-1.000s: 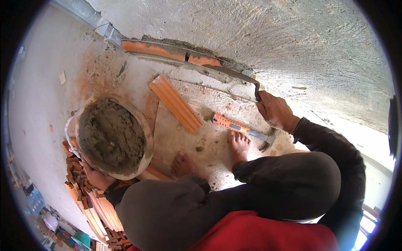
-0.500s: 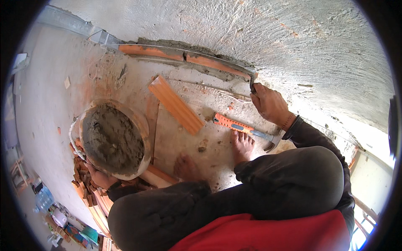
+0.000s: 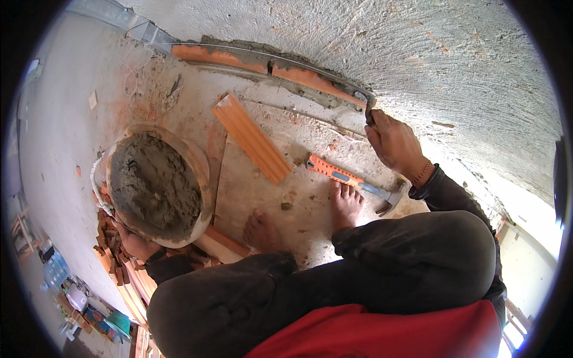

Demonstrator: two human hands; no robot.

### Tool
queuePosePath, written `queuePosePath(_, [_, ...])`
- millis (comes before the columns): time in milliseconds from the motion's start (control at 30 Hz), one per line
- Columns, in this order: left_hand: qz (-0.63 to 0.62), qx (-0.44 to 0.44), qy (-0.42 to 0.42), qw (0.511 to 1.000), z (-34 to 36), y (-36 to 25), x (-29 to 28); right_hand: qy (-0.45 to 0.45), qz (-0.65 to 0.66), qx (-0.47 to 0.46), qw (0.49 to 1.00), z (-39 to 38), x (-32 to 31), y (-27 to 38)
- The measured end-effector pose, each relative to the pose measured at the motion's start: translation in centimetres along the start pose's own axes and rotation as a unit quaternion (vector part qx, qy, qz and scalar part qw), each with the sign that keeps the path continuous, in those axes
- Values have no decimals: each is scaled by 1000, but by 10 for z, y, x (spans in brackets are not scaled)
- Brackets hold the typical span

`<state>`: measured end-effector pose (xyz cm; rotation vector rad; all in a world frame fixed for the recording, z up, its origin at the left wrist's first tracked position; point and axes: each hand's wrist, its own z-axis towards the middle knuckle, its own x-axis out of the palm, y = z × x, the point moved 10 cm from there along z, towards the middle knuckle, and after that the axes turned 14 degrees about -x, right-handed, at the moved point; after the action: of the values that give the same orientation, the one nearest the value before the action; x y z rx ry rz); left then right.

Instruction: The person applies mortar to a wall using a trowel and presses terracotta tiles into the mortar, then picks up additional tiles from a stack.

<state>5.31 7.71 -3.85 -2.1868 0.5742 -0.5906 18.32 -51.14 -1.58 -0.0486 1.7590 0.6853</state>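
plainly, right hand (image 3: 395,143) closed around trowel (image 3: 369,112), left hand (image 3: 137,243) against mortar bucket (image 3: 201,164), grip too hidden to tell

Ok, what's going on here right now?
The person's right hand grips a dark-handled tool, apparently a trowel, at the right end of a row of orange bricks along the wall. The left hand is against the side of a bucket holding grey mortar. A loose orange block and a hammer lie on the floor.
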Motion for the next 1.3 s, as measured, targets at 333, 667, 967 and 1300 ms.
queuePosePath(333, [36, -75, 152, 985, -18, 81, 61, 30, 6, 41, 999, -12, 27, -32])
queuePosePath(667, [-127, -498, 23, 857, -254, 518, 168, 12, 3, 22, 1000, -10, 7, -10])
queuePosePath(967, [-106, -512, 44, 851, -266, 490, 189, -9, -10, 9, 1000, -12, 11, -11])
queuePosePath(1300, [-184, -514, -35, 837, -249, 476, 197, -13, 23, -46, 999, 12, 22, 11])
